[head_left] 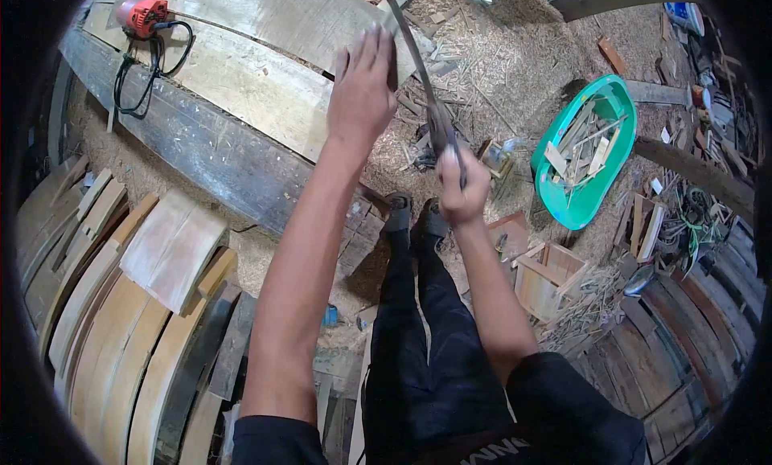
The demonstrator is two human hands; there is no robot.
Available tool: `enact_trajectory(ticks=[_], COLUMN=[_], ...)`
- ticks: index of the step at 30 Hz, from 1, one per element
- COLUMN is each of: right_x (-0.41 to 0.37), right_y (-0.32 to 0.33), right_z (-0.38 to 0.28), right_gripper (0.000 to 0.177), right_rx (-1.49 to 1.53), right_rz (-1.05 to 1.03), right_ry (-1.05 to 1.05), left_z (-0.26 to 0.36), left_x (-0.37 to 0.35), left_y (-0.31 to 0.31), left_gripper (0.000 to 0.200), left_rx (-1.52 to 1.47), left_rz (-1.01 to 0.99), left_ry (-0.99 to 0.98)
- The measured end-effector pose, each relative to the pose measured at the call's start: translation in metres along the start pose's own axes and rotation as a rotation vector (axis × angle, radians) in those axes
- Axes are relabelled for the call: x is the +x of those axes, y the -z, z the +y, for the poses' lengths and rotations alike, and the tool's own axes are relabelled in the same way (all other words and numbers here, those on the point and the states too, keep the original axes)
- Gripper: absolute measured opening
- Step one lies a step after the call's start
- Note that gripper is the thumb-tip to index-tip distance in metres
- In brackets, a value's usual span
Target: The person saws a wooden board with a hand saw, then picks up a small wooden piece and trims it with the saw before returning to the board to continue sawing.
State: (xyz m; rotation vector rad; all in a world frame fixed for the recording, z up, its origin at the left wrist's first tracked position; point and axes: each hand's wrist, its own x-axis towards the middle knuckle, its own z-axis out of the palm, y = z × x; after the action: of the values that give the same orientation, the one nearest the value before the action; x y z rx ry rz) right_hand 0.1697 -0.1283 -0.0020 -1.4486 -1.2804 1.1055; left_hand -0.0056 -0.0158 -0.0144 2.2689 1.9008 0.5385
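A handsaw runs up from my right hand, which is wrapped round its handle. Its long narrow blade points away from me, alongside the end of a wide board on the workbench. My left hand lies on that board near its end, fingers stretched forward and close to the blade. The underside of the left palm is hidden.
A red power tool with a black cord sits on the bench's far left. At right stands a green tub of wood scraps. A wooden box is near my right forearm. Stacked planks fill the lower left; shavings cover the floor.
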Motion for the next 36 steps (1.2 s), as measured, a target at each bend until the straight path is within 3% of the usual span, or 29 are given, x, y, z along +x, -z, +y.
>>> enact_trajectory(ticks=[1, 5, 8, 14, 19, 24, 29, 33, 36], right_x=[0.013, -0.003, 0.028, 0.004, 0.056, 0.01, 0.037, 0.013, 0.044], right_y=[-0.001, 0.009, 0.005, 0.023, 0.006, 0.023, 0.019, 0.025, 0.023], right_z=[-0.007, -0.023, -0.017, -0.002, -0.016, -0.021, 0.005, -0.008, -0.015], right_gripper=[0.031, 0.036, 0.033, 0.03, 0.031, 0.033, 0.032, 0.034, 0.032], right_rx=[-0.002, -0.073, -0.132, -0.026, -0.009, -0.027, 0.065, 0.047, -0.013], right_rz=[-0.01, -0.059, -0.046, -0.057, -0.089, -0.044, -0.1, -0.086, -0.148], right_ry=[-0.102, -0.062, -0.025, 0.05, -0.084, -0.034, -0.14, -0.031, -0.064], left_z=[0.0, -0.002, 0.003, 0.004, 0.003, 0.006, 0.002, -0.002, -0.001], left_x=[0.006, 0.005, 0.005, 0.006, 0.004, 0.007, 0.015, 0.019, 0.016], left_y=[-0.006, -0.009, -0.005, -0.006, -0.004, -0.003, -0.001, 0.001, 0.0], left_gripper=[0.065, 0.055, 0.052, 0.053, 0.054, 0.055, 0.062, 0.063, 0.063], left_rx=[-0.035, -0.032, -0.034, 0.017, 0.014, 0.059, 0.014, -0.013, -0.039], left_rz=[0.066, 0.068, 0.073, 0.051, 0.044, 0.014, 0.075, 0.077, 0.072], left_ry=[0.012, 0.002, -0.007, -0.005, 0.001, 0.003, 0.058, 0.062, 0.043])
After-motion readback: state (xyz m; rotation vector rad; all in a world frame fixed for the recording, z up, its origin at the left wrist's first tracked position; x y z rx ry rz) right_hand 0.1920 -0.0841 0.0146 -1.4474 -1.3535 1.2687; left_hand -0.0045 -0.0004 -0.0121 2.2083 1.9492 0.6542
